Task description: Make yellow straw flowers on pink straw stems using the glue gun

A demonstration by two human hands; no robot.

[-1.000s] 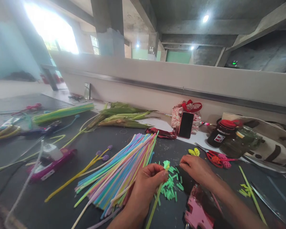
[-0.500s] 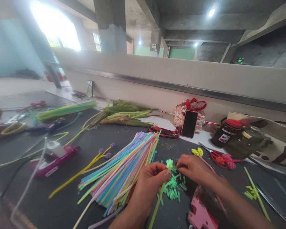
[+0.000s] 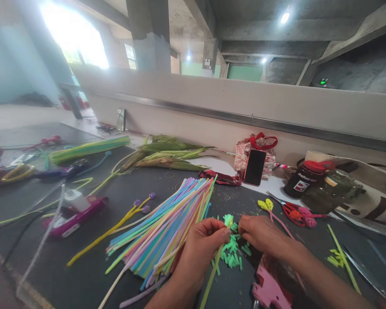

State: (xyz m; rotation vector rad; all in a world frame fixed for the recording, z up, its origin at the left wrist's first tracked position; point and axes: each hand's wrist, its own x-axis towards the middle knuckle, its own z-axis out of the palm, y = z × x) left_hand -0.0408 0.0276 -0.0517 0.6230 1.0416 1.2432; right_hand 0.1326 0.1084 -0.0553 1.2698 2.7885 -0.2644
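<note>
My left hand [image 3: 206,240] pinches the top of a yellow-green pipe cleaner stem [image 3: 212,274] between thumb and fingertips. A small green-and-yellow tuft [image 3: 228,220] sticks up from that pinch. Just to the right, my right hand [image 3: 256,231] is closed, its fingertips curled down by the tuft; anything in them is hidden. Below and between the hands lies a heap of short cut green pipe cleaner pieces [image 3: 232,256]. A large bundle of multicoloured pipe cleaners [image 3: 167,227] lies left of my left hand. Under my right forearm is a pink glue gun [image 3: 270,287].
Red-handled scissors [image 3: 289,211] and a dark red-lidded bottle [image 3: 305,180] are at the right. Behind stand a phone [image 3: 254,167] and corn husks [image 3: 170,154]. Yellow stems with purple buds [image 3: 125,216] and a purple-and-white object [image 3: 73,214] lie left.
My right hand has moved slightly down, its fingers more curled over the green pieces. My left hand stays almost still with the stem.
</note>
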